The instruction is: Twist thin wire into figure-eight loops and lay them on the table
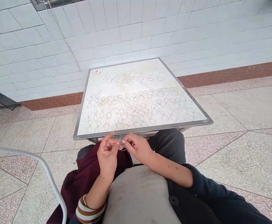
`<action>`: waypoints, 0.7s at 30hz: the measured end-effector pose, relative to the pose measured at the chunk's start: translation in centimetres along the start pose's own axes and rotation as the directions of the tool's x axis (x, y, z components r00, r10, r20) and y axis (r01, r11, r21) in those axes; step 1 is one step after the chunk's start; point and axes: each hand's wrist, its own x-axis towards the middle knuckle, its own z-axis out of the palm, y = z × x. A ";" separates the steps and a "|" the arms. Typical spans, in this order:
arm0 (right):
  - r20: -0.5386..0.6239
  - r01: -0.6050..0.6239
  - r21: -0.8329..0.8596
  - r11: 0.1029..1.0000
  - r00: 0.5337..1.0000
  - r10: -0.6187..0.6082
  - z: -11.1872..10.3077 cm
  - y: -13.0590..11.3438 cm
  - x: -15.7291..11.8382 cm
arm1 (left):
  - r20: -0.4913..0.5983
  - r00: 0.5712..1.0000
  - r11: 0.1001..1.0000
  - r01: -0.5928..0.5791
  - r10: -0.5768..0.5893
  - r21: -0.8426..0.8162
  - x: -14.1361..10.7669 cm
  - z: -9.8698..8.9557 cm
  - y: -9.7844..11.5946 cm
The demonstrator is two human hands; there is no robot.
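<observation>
My left hand [108,152] pinches a thin looped wire [117,134] between thumb and fingers, in front of the table's near edge. My right hand [138,146] meets it at the middle of the wire, thumb and fingertips closed on the same piece. The wire curves above and below the fingertips; its exact shape is partly hidden by them. On the white table [126,66] lie many thin wire pieces bent into figure eights [135,98], in uneven rows. Farther back are wire pieces with one loop and a loose tail [160,77].
A small white and red object [98,72] sits at the table's far left corner. Behind the table stands a white tiled wall [131,31] with a hanging cord [63,37]. A grey curved tube [44,168] is at my left, over the speckled floor [231,161].
</observation>
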 end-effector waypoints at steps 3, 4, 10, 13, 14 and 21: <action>0.000 0.007 -0.012 1.000 1.000 -0.007 0.0 -0.1 -0.1 | 0.005 1.000 1.000 0.018 -0.018 -0.003 -0.1 0.0 -0.1; -0.004 0.004 -0.022 1.000 1.000 -0.004 0.0 -0.1 -0.1 | 0.004 1.000 1.000 0.022 -0.022 -0.006 -0.1 0.0 -0.1; 0.049 0.006 0.072 0.997 0.999 -0.010 -0.5 -0.3 0.1 | -0.015 0.999 0.997 0.051 -0.052 -0.063 0.4 -0.2 0.1; 0.078 -0.008 0.207 0.978 0.997 -0.008 -0.6 -0.1 0.1 | -0.010 0.996 0.992 0.093 -0.094 -0.080 0.7 -0.5 0.4; 0.088 -0.026 0.248 0.968 0.996 0.004 -0.6 -0.1 0.1 | -0.011 0.995 0.992 0.098 -0.100 -0.080 0.8 -0.6 0.4; 0.193 -0.191 0.424 0.885 0.974 0.118 -0.2 0.1 0.1 | 0.020 0.993 0.991 0.115 -0.113 -0.074 0.9 -0.7 0.5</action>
